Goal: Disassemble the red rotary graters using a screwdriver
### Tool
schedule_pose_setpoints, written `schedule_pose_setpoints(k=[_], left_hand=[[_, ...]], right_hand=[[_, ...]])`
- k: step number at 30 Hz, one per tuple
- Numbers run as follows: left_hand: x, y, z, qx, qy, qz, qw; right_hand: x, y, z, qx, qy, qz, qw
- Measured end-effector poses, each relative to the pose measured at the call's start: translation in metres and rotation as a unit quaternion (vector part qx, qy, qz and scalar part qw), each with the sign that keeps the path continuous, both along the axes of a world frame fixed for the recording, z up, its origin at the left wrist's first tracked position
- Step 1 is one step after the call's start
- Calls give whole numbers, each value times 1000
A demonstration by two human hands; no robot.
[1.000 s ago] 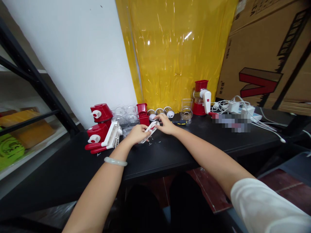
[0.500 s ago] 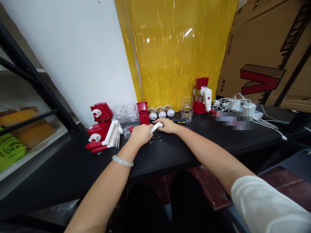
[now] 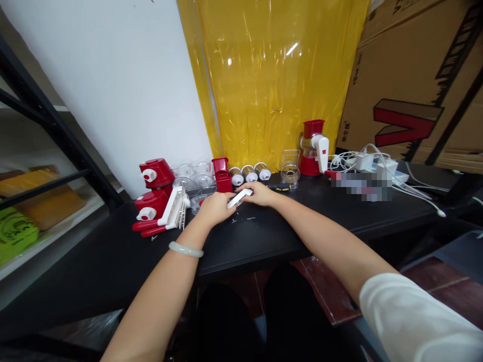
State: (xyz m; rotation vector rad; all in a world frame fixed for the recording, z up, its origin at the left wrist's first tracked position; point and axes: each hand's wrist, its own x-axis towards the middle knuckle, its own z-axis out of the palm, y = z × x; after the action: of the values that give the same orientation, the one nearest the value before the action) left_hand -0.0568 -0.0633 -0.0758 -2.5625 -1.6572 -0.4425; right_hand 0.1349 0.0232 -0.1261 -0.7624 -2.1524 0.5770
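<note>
Both my hands hold a white crank handle (image 3: pixel 240 197) just above the black tabletop. My left hand (image 3: pixel 219 207), with a pale bangle on the wrist, is closed around its lower left end. A bit of red shows beside those fingers. My right hand (image 3: pixel 258 193) grips the upper right end between thumb and fingers. Several small screws (image 3: pixel 250 218) lie on the table below the hands. Behind them stand a red hopper part (image 3: pixel 222 173) and three grater drums (image 3: pixel 249 174) with white ends. A yellow and black screwdriver (image 3: pixel 281 187) lies behind my right hand.
To the left are red grinder bases (image 3: pixel 155 173), white crank handles with red grips (image 3: pixel 173 208) and clear plastic parts (image 3: pixel 194 176). An assembled red and white rotary grater (image 3: pixel 313 148) stands back right, beside white cables (image 3: pixel 364 161). A cardboard box (image 3: pixel 407 80) rises behind.
My left hand has shifted slightly left and down, and the crank handle has turned so more of its white face shows. My right hand has barely moved.
</note>
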Motion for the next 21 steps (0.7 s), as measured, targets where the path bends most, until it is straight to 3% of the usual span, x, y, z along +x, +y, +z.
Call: schedule_pose_setpoints(k=[6, 13, 21], left_hand=[[-2, 5, -4, -17, -41, -39, 998], [-6, 8, -5, -35, -71, -41, 996], [-4, 4, 0, -66, -94, -50, 992]], right_hand=[[-2, -7, 2, 32, 8, -16, 999], [3, 0, 0, -70, 34, 35, 996], [1, -4, 2, -94, 25, 10, 995]])
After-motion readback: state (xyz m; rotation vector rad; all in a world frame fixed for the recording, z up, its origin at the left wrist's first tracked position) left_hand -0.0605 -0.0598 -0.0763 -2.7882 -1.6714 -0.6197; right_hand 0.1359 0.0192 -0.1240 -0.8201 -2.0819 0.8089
